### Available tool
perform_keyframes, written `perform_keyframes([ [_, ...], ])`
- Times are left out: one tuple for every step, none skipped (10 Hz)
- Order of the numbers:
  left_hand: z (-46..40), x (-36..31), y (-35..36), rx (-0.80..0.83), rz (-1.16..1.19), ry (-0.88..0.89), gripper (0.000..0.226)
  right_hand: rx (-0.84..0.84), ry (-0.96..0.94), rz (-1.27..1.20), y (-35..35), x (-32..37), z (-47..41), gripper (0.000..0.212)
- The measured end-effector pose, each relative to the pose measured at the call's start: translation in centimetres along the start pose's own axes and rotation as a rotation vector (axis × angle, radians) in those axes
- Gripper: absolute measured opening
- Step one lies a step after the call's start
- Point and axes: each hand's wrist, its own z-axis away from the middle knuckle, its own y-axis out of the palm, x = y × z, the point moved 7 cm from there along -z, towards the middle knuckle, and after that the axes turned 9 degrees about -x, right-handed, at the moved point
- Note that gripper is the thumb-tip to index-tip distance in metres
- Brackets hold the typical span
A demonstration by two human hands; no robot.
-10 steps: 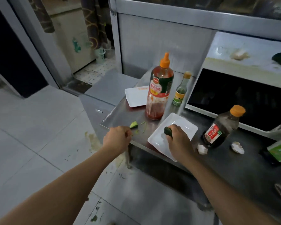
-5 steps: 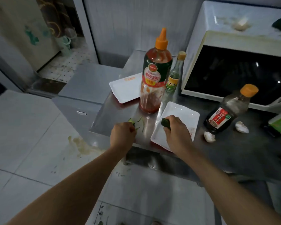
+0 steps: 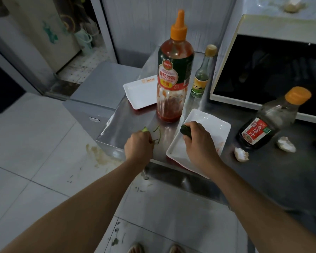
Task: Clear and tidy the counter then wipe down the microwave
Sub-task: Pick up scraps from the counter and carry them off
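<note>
My left hand [image 3: 138, 145] is closed at the steel counter's [image 3: 128, 117] front left corner, over green vegetable scraps: a pale green chunk [image 3: 145, 129] pokes out past the fingers and thin peels [image 3: 30, 134] lie beside them. My right hand [image 3: 197, 141] grips a dark green cucumber end [image 3: 185, 131] over the near white rectangular plate [image 3: 213, 128]. The microwave [image 3: 274, 70] with its dark door stands at the back right.
A tall red sauce bottle [image 3: 173, 73] with an orange cap, a small green-labelled bottle [image 3: 202, 77] and a second white plate [image 3: 140, 94] stand behind my hands. A dark sauce bottle [image 3: 268, 121] and two eggshell pieces [image 3: 241, 154] sit to the right. The tiled floor [image 3: 35, 143] is stained.
The view has drawn closer to the counter. My left hand moved forward onto the green scraps and closed around them. The right hand keeps holding the cucumber end over the plate.
</note>
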Motion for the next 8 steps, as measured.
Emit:
perform_keyframes([
  [0.0, 0.0, 0.0, -0.008, 0.039, -0.038, 0.005, 0.003, -0.006, 0.003, -0.2, -0.4, -0.1, 0.034],
  [-0.5, -0.2, -0.2, -0.019, 0.147, -0.094, 0.009, 0.001, 0.003, -0.004, -0.5, -0.8, -0.3, 0.034],
  [-1.1, -1.1, 0.0, -0.011, 0.183, -0.131, 0.013, -0.008, 0.005, -0.013, -0.6, -1.0, -0.6, 0.034],
  [-1.4, -1.8, 0.8, 0.008, 0.168, -0.163, 0.011, -0.017, -0.005, -0.025, -0.7, -1.1, -0.8, 0.032],
  [-1.5, -2.0, 1.3, 0.005, 0.089, -0.189, 0.008, -0.022, -0.016, -0.039, -0.7, -1.3, -0.9, 0.031],
  [-1.5, -2.2, 1.6, 0.007, 0.023, -0.188, 0.009, -0.027, -0.024, -0.05, -0.8, -1.5, -1.0, 0.031],
  [-1.6, -2.4, 1.9, 0.022, 0.0, -0.199, 0.012, -0.032, -0.042, -0.06, -0.8, -1.7, -0.9, 0.028],
  [-1.8, -2.5, 2.2, 0.047, 0.003, -0.211, 0.012, -0.034, -0.045, -0.078, -0.8, -2.0, -0.8, 0.027],
])
